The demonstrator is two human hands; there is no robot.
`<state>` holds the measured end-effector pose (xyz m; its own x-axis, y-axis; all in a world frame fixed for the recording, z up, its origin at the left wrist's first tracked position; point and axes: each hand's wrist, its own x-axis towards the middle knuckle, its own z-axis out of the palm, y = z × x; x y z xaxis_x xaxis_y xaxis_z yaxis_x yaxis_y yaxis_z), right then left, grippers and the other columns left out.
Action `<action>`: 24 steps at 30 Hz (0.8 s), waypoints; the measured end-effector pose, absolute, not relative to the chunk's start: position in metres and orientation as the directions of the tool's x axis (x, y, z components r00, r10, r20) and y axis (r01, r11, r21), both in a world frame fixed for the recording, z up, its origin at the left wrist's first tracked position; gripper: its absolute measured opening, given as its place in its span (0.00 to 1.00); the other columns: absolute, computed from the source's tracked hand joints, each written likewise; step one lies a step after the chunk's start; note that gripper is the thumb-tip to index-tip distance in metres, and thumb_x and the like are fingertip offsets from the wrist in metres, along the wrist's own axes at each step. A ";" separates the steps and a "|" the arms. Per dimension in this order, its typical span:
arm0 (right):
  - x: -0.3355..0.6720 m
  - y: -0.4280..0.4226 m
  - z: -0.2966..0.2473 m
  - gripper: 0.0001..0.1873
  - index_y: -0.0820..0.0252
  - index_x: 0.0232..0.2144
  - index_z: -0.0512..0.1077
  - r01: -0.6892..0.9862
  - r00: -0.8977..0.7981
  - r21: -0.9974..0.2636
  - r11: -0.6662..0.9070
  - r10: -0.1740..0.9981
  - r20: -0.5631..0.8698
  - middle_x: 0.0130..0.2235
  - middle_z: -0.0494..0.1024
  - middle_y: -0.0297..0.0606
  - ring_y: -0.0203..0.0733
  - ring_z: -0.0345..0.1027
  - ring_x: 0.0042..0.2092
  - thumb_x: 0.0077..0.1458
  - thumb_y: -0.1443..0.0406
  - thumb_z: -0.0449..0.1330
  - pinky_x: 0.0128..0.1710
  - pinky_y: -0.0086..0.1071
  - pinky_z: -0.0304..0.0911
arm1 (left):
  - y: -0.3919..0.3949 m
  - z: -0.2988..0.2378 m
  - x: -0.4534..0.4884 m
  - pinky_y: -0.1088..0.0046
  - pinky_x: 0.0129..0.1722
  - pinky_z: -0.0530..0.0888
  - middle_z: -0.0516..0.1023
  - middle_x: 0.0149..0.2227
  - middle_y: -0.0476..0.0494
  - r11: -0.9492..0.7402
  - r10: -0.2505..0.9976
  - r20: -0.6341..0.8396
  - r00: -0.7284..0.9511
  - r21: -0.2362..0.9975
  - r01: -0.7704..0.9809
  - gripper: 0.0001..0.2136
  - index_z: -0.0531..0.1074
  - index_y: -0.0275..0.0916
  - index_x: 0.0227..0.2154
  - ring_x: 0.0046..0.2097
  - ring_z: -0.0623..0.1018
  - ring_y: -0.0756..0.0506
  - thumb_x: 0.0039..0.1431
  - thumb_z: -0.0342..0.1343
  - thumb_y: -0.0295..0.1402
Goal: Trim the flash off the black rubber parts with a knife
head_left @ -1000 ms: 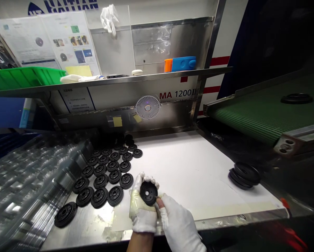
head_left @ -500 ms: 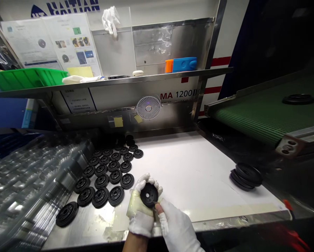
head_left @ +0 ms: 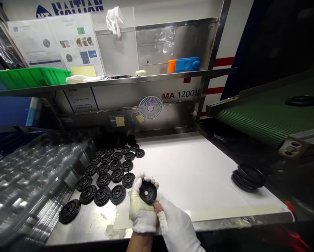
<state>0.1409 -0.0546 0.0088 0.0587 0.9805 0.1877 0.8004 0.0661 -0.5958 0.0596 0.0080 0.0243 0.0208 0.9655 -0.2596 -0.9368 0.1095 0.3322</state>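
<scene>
Little is changing since the earlier frames: both gloved hands are staying at the near edge of the bench (head_left: 199, 164), and the black disc (head_left: 148, 192) is keeping its place between them, its holed face turned up toward the camera. The left hand (head_left: 142, 210) is cupping the disc from below and behind, its fingertips (head_left: 143, 176) curling over the top rim, so it is clamped on the part. The right hand (head_left: 176, 227) is coming in from the lower right, one fingertip pressing against the disc's lower rim; whether it is actually pinching the part I cannot tell.

Just left of the hands, rows of discs (head_left: 111, 169) are lying flat, running from the near edge toward the back left corner. A lone disc (head_left: 69, 211) is sitting apart from them at the near left corner. Clear plastic trays (head_left: 33, 182) are overhanging the bench's left edge. A small stack of discs (head_left: 248, 176) is resting at the right edge, well apart from the hands. Beyond that edge a green conveyor belt (head_left: 262, 115) is carrying one ring (head_left: 301, 100). A small white fan (head_left: 150, 107) is hanging at the back edge, below a shelf (head_left: 146, 79) holding a green bin (head_left: 31, 76).
</scene>
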 end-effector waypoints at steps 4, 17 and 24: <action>0.141 -0.054 0.011 0.17 0.53 0.29 0.65 0.806 0.085 -0.588 0.063 0.971 0.221 0.27 0.73 0.31 0.40 0.67 0.27 0.62 0.58 0.39 0.25 0.30 0.52 | 0.008 0.027 0.060 0.73 0.31 0.71 0.70 0.25 0.49 0.091 0.968 -0.250 0.008 0.323 -0.942 0.05 0.70 0.37 0.29 0.28 0.71 0.51 0.48 0.54 0.25; 0.146 -0.053 0.008 0.16 0.54 0.30 0.66 0.846 0.056 -0.526 0.094 0.964 0.261 0.27 0.74 0.33 0.41 0.67 0.27 0.61 0.61 0.40 0.24 0.31 0.52 | 0.001 0.032 0.056 0.58 0.39 0.72 0.74 0.33 0.40 0.250 0.938 -0.315 0.141 0.338 -0.908 0.13 0.69 0.37 0.39 0.37 0.75 0.42 0.48 0.52 0.27; 0.146 -0.056 0.003 0.15 0.53 0.33 0.67 0.863 0.085 -0.501 0.055 0.964 0.251 0.28 0.75 0.33 0.41 0.68 0.28 0.60 0.61 0.41 0.25 0.31 0.51 | 0.009 0.029 0.061 0.72 0.28 0.72 0.69 0.22 0.50 0.168 0.933 -0.357 0.047 0.316 -0.934 0.04 0.69 0.37 0.29 0.26 0.71 0.51 0.48 0.55 0.25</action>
